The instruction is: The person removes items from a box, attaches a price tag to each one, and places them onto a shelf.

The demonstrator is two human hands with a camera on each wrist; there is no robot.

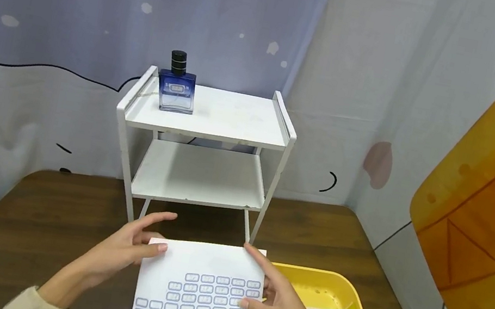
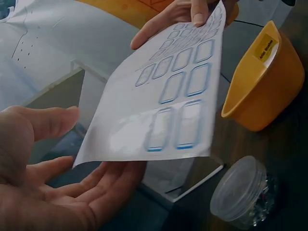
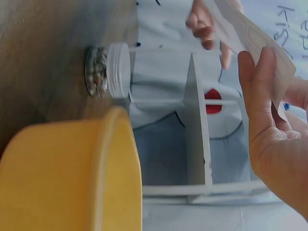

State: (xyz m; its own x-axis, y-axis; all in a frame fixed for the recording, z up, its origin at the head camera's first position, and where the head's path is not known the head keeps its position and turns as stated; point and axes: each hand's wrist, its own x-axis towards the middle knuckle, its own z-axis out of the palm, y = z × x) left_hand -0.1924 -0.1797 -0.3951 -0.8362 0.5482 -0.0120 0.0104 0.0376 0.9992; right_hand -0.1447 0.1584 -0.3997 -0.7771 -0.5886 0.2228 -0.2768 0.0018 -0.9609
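My right hand [image 1: 282, 307] pinches the right side of a white label sheet [image 1: 203, 263], thumb on the front and fingers behind. Rows of blue-outlined labels cover the sheet's lower right part; its upper left is blank. At the sheet's left edge is my left hand [image 1: 126, 252], its thumb and fingers spread. In the left wrist view, that hand's thumb stands apart from the sheet [image 2: 125, 110], and some fingertips pass behind it. A clear round jar [image 2: 240, 192] of small pieces stands on the table, visible only in the wrist views.
A white two-tier shelf [image 1: 201, 177] stands at the back of the brown table [image 1: 43, 212]. On its top sits a blue perfume bottle [image 1: 178, 90]. To the right, a yellow basket [image 1: 343, 287] holds a white packet with gold-coloured pieces. Printed curtains [image 1: 364, 86] hang behind.
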